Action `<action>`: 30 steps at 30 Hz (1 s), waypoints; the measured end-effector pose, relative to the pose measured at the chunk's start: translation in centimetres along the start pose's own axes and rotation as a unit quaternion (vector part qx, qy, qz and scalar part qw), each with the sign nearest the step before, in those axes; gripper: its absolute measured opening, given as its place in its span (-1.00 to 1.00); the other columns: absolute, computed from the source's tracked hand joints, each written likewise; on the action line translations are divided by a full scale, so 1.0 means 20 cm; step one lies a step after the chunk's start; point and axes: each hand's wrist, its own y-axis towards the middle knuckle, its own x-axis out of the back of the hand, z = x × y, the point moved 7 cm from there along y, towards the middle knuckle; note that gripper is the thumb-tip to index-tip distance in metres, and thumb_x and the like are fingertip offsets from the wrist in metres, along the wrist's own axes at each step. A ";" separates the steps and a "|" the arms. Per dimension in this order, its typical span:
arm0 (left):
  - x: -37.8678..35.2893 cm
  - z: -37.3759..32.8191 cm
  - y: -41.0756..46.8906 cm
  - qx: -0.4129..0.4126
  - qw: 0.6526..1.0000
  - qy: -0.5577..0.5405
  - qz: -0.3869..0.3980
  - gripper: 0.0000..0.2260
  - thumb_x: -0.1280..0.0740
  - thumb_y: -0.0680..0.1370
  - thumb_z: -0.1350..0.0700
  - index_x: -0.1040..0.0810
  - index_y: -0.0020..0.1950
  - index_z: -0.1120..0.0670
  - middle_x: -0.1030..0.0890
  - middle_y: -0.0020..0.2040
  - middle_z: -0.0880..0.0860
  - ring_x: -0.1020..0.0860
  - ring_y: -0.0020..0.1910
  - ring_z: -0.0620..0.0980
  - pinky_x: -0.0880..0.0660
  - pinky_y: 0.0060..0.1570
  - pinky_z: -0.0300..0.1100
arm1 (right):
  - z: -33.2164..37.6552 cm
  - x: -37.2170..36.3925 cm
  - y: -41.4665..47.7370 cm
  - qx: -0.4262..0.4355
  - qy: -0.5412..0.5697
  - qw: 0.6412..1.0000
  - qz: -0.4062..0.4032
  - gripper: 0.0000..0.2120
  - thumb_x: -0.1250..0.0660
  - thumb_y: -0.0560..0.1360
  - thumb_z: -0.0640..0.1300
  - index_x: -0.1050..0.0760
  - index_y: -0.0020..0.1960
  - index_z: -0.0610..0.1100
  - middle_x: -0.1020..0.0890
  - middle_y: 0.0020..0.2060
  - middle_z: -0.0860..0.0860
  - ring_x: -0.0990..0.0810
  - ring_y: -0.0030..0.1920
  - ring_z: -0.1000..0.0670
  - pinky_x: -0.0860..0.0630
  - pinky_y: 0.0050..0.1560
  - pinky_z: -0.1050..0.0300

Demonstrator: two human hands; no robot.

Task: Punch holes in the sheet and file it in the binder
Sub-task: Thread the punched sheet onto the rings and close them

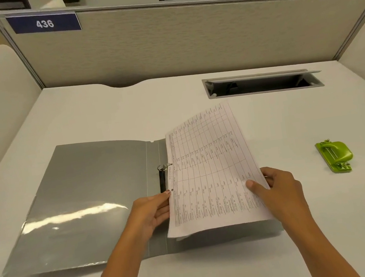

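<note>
A grey binder (pixel 86 198) lies open on the white desk, its metal ring (pixel 164 167) standing up at the spine. Over the binder's right half I hold a printed sheet (pixel 211 169) with a table on it, tilted, its left edge against the ring. My left hand (pixel 152 213) pinches the sheet's lower left edge. My right hand (pixel 275 191) grips its lower right edge, thumb on top. The sheet hides most of the binder's right cover. A green hole punch (pixel 335 156) sits on the desk to the right, apart from both hands.
A rectangular cable opening (pixel 263 83) with a raised flap is set in the desk (pixel 329 223) at the back right. A beige partition (pixel 186 39) with a blue "436" sign (pixel 44 24) closes the far edge. Cream side panels stand left and right.
</note>
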 end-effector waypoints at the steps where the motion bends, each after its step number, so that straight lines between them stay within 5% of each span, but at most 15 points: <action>1: 0.00 0.01 0.00 0.021 0.999 -0.023 0.010 -0.87 -0.40 0.49 0.22 -0.59 -0.02 0.25 -0.72 -0.17 0.16 -0.69 -0.14 0.11 -0.63 -0.16 -0.02 | 0.00 0.00 0.00 -0.002 0.002 1.000 0.001 -0.65 -0.36 0.49 -0.07 -0.50 0.25 -0.13 -0.61 0.15 -0.04 -0.55 -0.08 -0.03 -0.55 0.09 -0.02; 12: -0.03 0.06 0.00 0.054 0.991 -0.118 0.023 -0.85 -0.41 0.47 0.24 -0.57 -0.01 0.28 -0.71 -0.13 0.23 -0.66 -0.04 0.18 -0.57 0.02 0.07 | -0.03 0.00 -0.01 -0.002 0.018 1.000 0.005 -0.65 -0.37 0.49 -0.08 -0.50 0.25 -0.13 -0.62 0.13 -0.02 -0.53 -0.10 0.02 -0.53 0.00 0.11; 19: -0.03 0.09 0.02 0.065 0.987 -0.148 0.008 -0.83 -0.43 0.45 0.24 -0.57 -0.01 0.28 -0.70 -0.10 0.24 -0.65 -0.02 0.19 -0.58 -0.04 0.04 | -0.02 -0.01 -0.02 -0.002 0.023 1.000 0.009 -0.65 -0.37 0.49 -0.07 -0.49 0.25 -0.11 -0.61 0.16 -0.01 -0.53 -0.09 0.02 -0.55 0.08 0.03; 30: -0.04 0.10 0.04 0.066 0.990 -0.125 -0.001 -0.85 -0.43 0.46 0.24 -0.56 -0.04 0.28 -0.69 -0.11 0.23 -0.65 -0.07 0.17 -0.58 -0.03 0.02 | -0.04 -0.02 -0.03 -0.011 0.061 0.998 0.024 -0.68 -0.38 0.48 -0.07 -0.51 0.20 -0.09 -0.61 0.15 0.00 -0.56 -0.09 0.01 -0.47 -0.21 0.29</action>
